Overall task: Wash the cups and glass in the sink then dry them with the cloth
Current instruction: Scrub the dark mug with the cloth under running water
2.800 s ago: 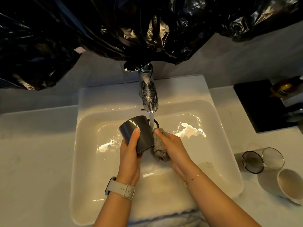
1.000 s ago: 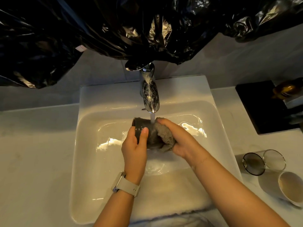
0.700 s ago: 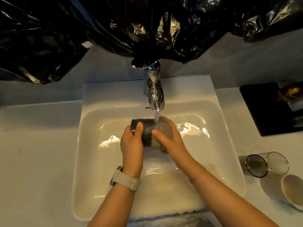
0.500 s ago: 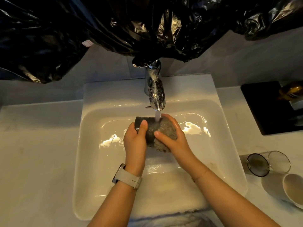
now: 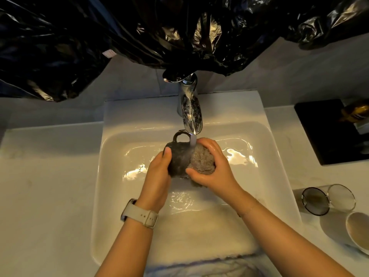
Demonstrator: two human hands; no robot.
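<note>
A sheet of crumpled black plastic (image 5: 139,33) hangs across the wall above, and under it the white counter (image 5: 44,186) runs both ways from the square white basin (image 5: 111,196). The chrome tap (image 5: 190,114) is running, its stream landing right where the hands meet over the middle of the basin.

The left hand (image 5: 157,176), wrist strapped with a pale watch (image 5: 139,213), has its fingers wrapped round the body of the dark grey mug (image 5: 177,160), thumb pressed on top. The right hand (image 5: 213,168) is curled tight over a grey scouring pad (image 5: 202,161) and presses it against the mug's side. A few seconds ago the mug sat with its open mouth facing up and left and the pad worked at its far end; since then it has been rolled, so the handle now sticks up toward the tap and the pad covers a fresh stretch of the outer wall. I'd say she is working her way round the outside, and this mug is near done with scrubbing, with only a rinse left.

Off to the right on the counter, well apart from the basin, a clear glass (image 5: 329,198) lies on its side just beside a white cup (image 5: 357,230). A black tray (image 5: 323,132) sits further back. Neither vessel looks washed yet, and I can't clearly pick out a drying cloth.
</note>
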